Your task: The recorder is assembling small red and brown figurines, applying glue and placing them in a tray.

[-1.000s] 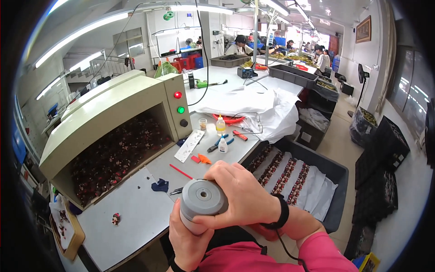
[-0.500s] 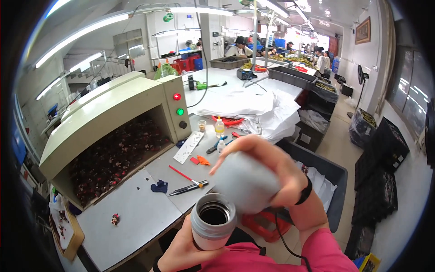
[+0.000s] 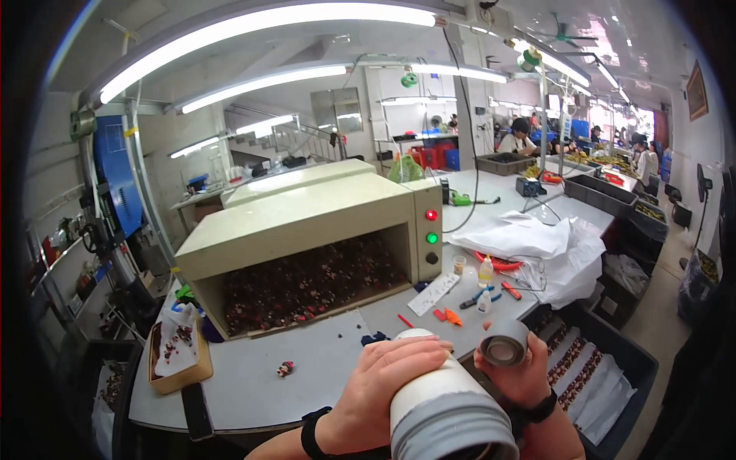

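Fingers [image 3: 406, 354] of the left hand [image 3: 376, 379] lie close together, wrapped over the side of a white bottle [image 3: 437, 379] with a grey ringed mouth; the thumb is hidden. Just right of the bottle, the right hand [image 3: 537, 372] has its fingers curled around a grey lid [image 3: 504, 349], hollow side facing the wearer. Opening looks complete: lid and bottle are apart, and the bottle tips sharply, mouth toward the wearer, base pointing away. Whether anything has left it cannot be told, since its inside barely shows; the lid is not back on. Beyond the bottle's base, on the tabletop [image 3: 253, 395], lie a dark blue cloth [image 3: 376, 337], an orange scrap [image 3: 453, 317] and a white strip [image 3: 434, 294]. Well left of the bottle sits a small red-and-white piece [image 3: 285, 369], apparently untouched. Farther beyond the bottle stands a beige machine [image 3: 299, 238], its front opening heaped with dark red pieces [image 3: 307, 287]. Right of the bottle, below the tabletop, a grey crate [image 3: 642, 362] holds similar pieces in rows on white sheets [image 3: 606, 395].
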`<state>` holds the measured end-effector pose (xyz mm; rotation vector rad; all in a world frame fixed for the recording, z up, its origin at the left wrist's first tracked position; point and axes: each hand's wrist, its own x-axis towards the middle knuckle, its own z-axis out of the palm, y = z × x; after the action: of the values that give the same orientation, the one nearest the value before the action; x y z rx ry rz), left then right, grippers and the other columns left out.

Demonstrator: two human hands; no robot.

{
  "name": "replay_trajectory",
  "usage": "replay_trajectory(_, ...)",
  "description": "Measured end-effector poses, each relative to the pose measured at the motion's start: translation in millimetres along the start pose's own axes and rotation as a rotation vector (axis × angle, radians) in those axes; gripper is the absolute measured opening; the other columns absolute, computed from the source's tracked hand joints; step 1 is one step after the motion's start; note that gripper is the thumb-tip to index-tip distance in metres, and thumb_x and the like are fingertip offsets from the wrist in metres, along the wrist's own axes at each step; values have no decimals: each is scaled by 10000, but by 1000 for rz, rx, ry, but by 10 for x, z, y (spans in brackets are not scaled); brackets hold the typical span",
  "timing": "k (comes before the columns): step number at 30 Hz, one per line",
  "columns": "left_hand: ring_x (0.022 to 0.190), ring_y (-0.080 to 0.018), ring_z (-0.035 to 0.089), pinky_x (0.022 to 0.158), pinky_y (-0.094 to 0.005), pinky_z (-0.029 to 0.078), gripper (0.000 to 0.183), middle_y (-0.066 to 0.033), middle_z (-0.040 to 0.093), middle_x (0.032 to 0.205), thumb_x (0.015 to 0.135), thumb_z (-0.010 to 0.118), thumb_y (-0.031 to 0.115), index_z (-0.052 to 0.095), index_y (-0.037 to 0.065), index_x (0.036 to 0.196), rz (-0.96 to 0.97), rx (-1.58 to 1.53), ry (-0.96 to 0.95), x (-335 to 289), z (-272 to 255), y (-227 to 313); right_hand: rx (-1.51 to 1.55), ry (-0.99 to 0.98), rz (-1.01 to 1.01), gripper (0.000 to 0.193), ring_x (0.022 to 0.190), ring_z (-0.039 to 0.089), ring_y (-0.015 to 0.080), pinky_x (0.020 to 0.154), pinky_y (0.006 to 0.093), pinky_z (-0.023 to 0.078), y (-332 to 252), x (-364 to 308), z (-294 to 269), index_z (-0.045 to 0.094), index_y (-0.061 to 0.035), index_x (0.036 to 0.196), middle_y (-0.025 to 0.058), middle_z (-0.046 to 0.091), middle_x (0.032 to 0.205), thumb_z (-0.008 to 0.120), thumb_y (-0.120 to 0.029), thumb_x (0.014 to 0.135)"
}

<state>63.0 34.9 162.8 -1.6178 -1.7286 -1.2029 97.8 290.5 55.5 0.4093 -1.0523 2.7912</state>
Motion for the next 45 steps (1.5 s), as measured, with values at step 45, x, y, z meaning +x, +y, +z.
replay_trajectory(45,1151,-330,616,971,-433,513,475,-132,597,1222,687,854,191,663,165,1122,437,305,454,522,-510,170,-117,-56,16,509,1096,611,260,956,430,487,206,58,-109,546,-67,1299,103,640,1198,473,-440,961)
